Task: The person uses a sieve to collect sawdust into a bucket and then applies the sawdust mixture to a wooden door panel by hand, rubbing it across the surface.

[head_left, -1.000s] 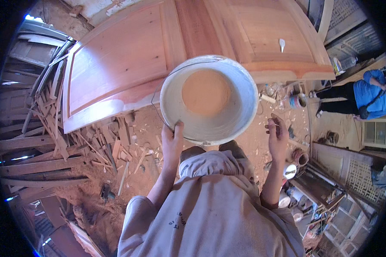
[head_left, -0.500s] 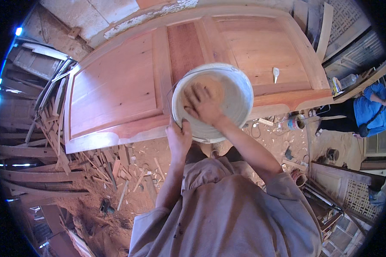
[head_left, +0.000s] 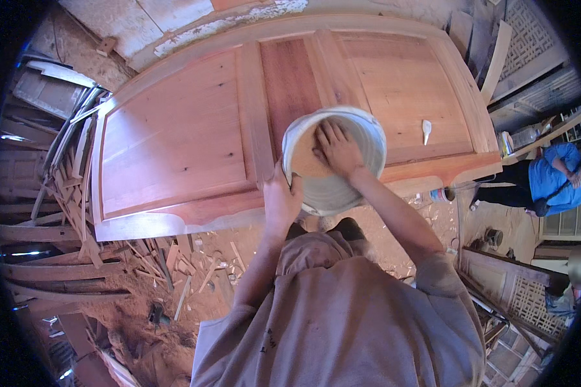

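Note:
A white plastic bucket [head_left: 342, 187] with light brown sawdust-like powder inside is tilted over the near edge of a large panelled wooden door [head_left: 193, 135] lying flat. My left hand [head_left: 281, 197] grips the bucket's near-left rim. My right hand [head_left: 337, 149] reaches inside the bucket, fingers spread down into the powder. A small white scraper-like piece [head_left: 427, 131] lies on the door's right panel, apart from both hands.
Wood offcuts and shavings [head_left: 174, 271] litter the dirt floor below the door. Stacked planks [head_left: 39, 213] lie at the left. A person in a blue top [head_left: 552, 180] stands at the right by lattice wooden frames [head_left: 516, 297]. A small tin [head_left: 494, 237] sits on the ground.
The bucket has been carried forward over the door. My right hand, hanging free by my side a second ago, now reaches inside the bucket and has pushed deeper into the powder.

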The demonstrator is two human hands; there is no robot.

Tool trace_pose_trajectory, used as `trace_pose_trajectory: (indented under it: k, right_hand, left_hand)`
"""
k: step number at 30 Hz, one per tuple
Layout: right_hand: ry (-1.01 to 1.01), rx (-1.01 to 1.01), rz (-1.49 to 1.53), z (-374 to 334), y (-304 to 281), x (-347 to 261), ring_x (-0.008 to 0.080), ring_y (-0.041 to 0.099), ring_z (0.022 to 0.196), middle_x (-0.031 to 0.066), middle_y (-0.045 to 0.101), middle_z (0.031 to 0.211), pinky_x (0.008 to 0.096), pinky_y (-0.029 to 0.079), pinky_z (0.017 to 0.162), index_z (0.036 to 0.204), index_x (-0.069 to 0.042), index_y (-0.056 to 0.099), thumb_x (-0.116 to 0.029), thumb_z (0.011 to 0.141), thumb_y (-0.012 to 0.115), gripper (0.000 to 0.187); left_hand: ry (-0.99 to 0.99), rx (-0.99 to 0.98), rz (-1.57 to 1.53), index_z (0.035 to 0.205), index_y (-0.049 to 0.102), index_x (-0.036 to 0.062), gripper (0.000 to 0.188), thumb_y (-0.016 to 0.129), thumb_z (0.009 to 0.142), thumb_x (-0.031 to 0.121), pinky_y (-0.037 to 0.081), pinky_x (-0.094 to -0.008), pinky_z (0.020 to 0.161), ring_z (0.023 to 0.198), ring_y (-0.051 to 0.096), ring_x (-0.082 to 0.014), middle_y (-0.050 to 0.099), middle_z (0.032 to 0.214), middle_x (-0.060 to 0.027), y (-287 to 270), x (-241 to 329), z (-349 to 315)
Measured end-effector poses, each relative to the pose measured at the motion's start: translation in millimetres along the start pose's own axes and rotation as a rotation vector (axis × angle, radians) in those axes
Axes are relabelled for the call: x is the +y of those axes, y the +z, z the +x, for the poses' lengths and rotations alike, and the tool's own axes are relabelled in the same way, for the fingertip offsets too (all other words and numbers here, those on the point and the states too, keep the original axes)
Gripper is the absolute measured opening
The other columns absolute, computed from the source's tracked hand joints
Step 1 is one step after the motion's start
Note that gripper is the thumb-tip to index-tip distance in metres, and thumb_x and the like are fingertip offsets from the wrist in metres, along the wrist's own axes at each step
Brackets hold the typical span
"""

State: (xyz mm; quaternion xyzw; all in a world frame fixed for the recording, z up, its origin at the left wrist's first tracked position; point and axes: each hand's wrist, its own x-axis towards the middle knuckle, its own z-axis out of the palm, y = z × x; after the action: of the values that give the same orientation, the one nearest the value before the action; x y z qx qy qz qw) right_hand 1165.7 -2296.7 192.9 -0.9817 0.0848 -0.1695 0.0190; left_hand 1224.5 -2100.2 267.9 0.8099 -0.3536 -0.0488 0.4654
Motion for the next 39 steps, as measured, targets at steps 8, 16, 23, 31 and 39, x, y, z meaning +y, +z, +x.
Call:
trace_pose_trajectory:
  k: [8, 16, 23, 31, 39]
  right_hand:
    - [0.518, -0.366, 0.623, -3.6, -2.3, -40.6, 0.0435, 0.04, 0.121, 0.0267, 0.043, 0.129, 0.0485, 0.039, 0.097, 0.124, 0.001, 0.047, -0.034, 0.087, 0.055, 0.052]
    - [0.433, -0.026, -0.031, 40.5, 24.1, -51.5, 0.0422, 0.038, 0.125, 0.0244, 0.04, 0.135, 0.0511, 0.034, 0.102, 0.127, -0.003, 0.048, -0.037, 0.087, 0.054, 0.053]
    - [0.446, -0.07, 0.029, 58.4, -8.3, -42.0, 0.0455, 0.043, 0.116, 0.0276, 0.044, 0.13, 0.0487, 0.036, 0.1, 0.125, -0.001, 0.049, -0.033, 0.088, 0.054, 0.05]
    - [0.453, -0.148, 0.159, 50.4, 14.8, -25.7, 0.0469, 0.039, 0.122, 0.0316, 0.038, 0.134, 0.0479, 0.035, 0.102, 0.132, -0.001, 0.044, -0.036, 0.088, 0.056, 0.057]
    - [0.498, -0.127, 0.366, 62.1, -6.5, -4.6, 0.0481, 0.045, 0.114, 0.0305, 0.05, 0.121, 0.0479, 0.038, 0.098, 0.125, 0.0, 0.048, -0.029, 0.09, 0.053, 0.046]
  left_hand:
    - [-0.083, -0.063, -0.122, 0.125, 0.047, -0.002, 0.046, 0.052, 0.08, 0.004, 0.049, -0.0494, 0.065, 0.074, 0.061, -0.0445, 0.06, 0.082, -0.0295, -6.2, -46.2, 11.7]
    - [-0.144, 0.007, -0.374, 0.112, 0.053, -0.0018, 0.028, 0.052, 0.085, 0.008, 0.048, -0.0457, 0.065, 0.073, 0.063, -0.0396, 0.062, 0.078, -0.0241, 14.1, -118.2, 29.6]
    - [-0.108, 0.017, -0.395, 0.114, 0.053, -0.0017, 0.033, 0.055, 0.084, 0.012, 0.049, -0.0458, 0.063, 0.074, 0.062, -0.0415, 0.061, 0.079, -0.0266, -15.8, -91.5, 49.2]
    - [-0.24, -0.057, -0.414, 0.106, 0.054, -0.0028, 0.028, 0.054, 0.085, 0.016, 0.049, -0.0475, 0.066, 0.071, 0.062, -0.0425, 0.06, 0.079, -0.0282, -8.2, -96.3, 63.0]
    - [-0.11, 0.104, -0.276, 0.105, 0.052, -0.002, 0.026, 0.054, 0.083, 0.012, 0.047, -0.0479, 0.06, 0.072, 0.061, -0.0447, 0.059, 0.074, -0.0279, 0.8, -102.0, 73.8]
